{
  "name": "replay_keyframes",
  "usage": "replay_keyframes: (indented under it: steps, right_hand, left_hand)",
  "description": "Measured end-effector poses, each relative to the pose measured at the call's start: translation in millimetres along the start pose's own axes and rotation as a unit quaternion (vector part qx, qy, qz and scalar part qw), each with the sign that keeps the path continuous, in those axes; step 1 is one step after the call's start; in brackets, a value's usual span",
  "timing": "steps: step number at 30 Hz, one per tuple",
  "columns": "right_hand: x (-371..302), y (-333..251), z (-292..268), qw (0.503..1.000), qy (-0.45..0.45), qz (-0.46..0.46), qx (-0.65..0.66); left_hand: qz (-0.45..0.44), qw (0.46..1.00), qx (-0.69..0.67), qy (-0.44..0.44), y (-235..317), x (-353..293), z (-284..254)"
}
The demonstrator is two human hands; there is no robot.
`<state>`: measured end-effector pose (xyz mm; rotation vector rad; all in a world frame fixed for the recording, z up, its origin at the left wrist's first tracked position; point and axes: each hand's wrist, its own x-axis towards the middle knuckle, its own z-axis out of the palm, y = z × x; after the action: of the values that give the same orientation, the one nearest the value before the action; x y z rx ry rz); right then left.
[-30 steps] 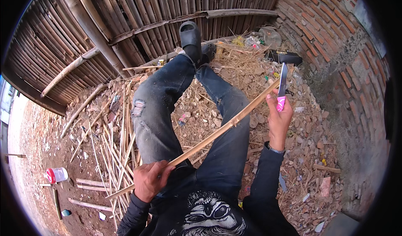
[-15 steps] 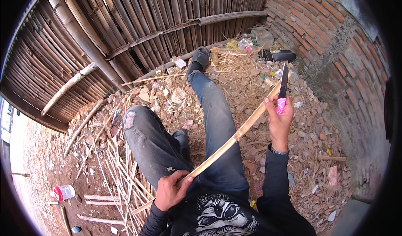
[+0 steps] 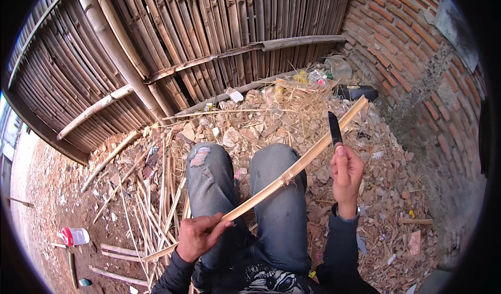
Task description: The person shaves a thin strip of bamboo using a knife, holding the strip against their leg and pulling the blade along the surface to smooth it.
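A long split bamboo strip [image 3: 271, 188] slants across my thighs, its lower end at the left and its upper end at the far right. My left hand [image 3: 199, 235] is wrapped round its lower part, thumb along the strip. A knife [image 3: 334, 128] with a dark blade points upward from my right hand [image 3: 346, 178], whose fingers close over the handle and hide most of it. The blade's tip stands close by the strip's upper part; whether they touch I cannot tell. Midway along the strip is a rough node with frayed fibres.
A pile of thin bamboo strips [image 3: 156, 205] lies at my left, with a red-lidded clear container [image 3: 75, 236] beyond it. Rubble and straw [image 3: 250, 129] cover the ground. Ahead rises a bamboo wall [image 3: 219, 22]; a brick wall [image 3: 412, 43] stands at the right. A black case [image 3: 356, 93] sits near their corner.
My right hand has come off the strip's upper part and turned, the knife now left of it. My outstretched right leg has drawn in, so both knees are bent side by side.
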<state>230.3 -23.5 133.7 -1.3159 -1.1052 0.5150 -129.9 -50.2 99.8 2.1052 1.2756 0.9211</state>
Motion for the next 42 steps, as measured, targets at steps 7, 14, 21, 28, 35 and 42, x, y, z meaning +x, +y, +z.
replay_keyframes:
  steps: [7,14,21,28,35,42]
  right_hand:
    - [-9.2,35.5,10.7,0.995,-0.039,0.051,-0.078]
    - [22.1,66.1,14.5,0.967,-0.013,-0.035,-0.251]
    - [37.2,84.3,23.7,0.982,-0.011,-0.020,-0.189]
    - [-8.7,70.3,61.9,0.982,-0.095,-0.043,-0.156]
    - [-9.2,67.8,55.7,0.976,-0.160,-0.044,-0.143]
    - [20.0,65.4,30.5,0.918,-0.255,0.254,0.169]
  left_hand:
    - [-0.042,0.999,0.001,0.005,-18.9,0.3,22.4]
    - [0.017,0.995,0.080,0.049,-33.5,8.2,31.7]
    - [0.062,0.989,0.115,0.063,-34.9,14.4,29.0]
    - [0.028,0.995,0.085,0.040,-25.7,15.2,29.0]
    - [-0.031,0.999,0.021,0.005,-24.0,14.5,31.8]
    - [-0.168,0.981,-0.090,-0.033,-30.5,6.4,32.9]
